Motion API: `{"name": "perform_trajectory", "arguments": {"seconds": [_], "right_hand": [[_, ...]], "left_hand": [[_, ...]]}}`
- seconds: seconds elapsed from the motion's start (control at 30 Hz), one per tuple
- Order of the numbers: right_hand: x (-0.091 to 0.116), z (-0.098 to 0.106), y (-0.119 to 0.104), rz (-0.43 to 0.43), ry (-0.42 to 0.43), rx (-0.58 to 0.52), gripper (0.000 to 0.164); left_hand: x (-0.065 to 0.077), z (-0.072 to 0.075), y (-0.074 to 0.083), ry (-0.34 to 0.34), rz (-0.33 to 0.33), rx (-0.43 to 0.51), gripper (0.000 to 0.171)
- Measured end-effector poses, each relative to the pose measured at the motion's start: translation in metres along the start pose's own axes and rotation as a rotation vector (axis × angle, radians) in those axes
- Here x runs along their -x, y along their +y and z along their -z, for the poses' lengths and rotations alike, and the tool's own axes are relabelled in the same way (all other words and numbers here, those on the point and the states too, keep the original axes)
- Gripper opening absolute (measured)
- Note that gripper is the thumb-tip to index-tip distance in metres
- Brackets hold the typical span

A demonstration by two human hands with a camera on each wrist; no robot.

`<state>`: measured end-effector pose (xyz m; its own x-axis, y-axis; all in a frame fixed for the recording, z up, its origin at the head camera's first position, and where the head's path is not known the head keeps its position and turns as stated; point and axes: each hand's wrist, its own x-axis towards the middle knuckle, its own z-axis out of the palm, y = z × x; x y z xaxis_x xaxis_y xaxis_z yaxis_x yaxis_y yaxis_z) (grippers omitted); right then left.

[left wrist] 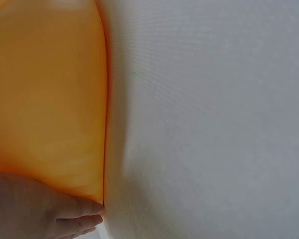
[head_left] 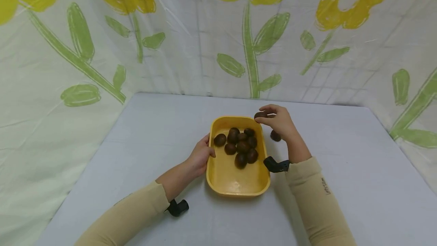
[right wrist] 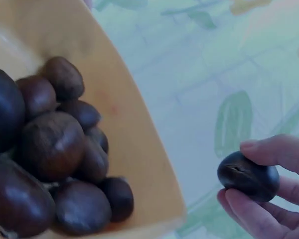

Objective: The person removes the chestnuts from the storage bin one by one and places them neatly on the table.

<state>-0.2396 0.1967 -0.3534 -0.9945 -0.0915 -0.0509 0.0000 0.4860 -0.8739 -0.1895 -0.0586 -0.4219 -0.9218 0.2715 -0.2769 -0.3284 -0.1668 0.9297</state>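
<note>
A yellow plastic tray (head_left: 237, 185) sits on the table with several dark brown chestnuts (head_left: 243, 147) in its far half. My left hand (head_left: 199, 156) grips the tray's left wall, thumb over the rim. In the left wrist view that hand's fingers (left wrist: 79, 206) lie along the outside of the wall. Over the far right corner of the tray, my right hand (head_left: 281, 122) pinches one chestnut (right wrist: 246, 177) between thumb and fingers; a pale split marks its shell. Another chestnut (head_left: 275, 136) lies on the table below the right hand, partly hidden by it.
A white-covered table (head_left: 153, 124) spreads around the tray. Behind it hangs a pale curtain (head_left: 184, 48) printed with yellow flowers and green leaves. Black wrist devices (head_left: 276, 164) are worn on both arms.
</note>
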Motion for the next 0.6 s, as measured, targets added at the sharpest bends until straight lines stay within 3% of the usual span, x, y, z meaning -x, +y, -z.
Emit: {"name": "perform_trajectory", "arguments": {"seconds": [0.37,0.6], "right_hand": [[0.007,0.025,0.026,-0.059,0.156,-0.022,0.045],[0.016,0.043,0.046,-0.093,0.222,-0.008,0.051]], "left_hand": [[0.004,-0.007,0.011,0.054,0.076,0.030,0.087],[0.004,-0.008,0.011,0.065,0.073,0.011,0.087]]}}
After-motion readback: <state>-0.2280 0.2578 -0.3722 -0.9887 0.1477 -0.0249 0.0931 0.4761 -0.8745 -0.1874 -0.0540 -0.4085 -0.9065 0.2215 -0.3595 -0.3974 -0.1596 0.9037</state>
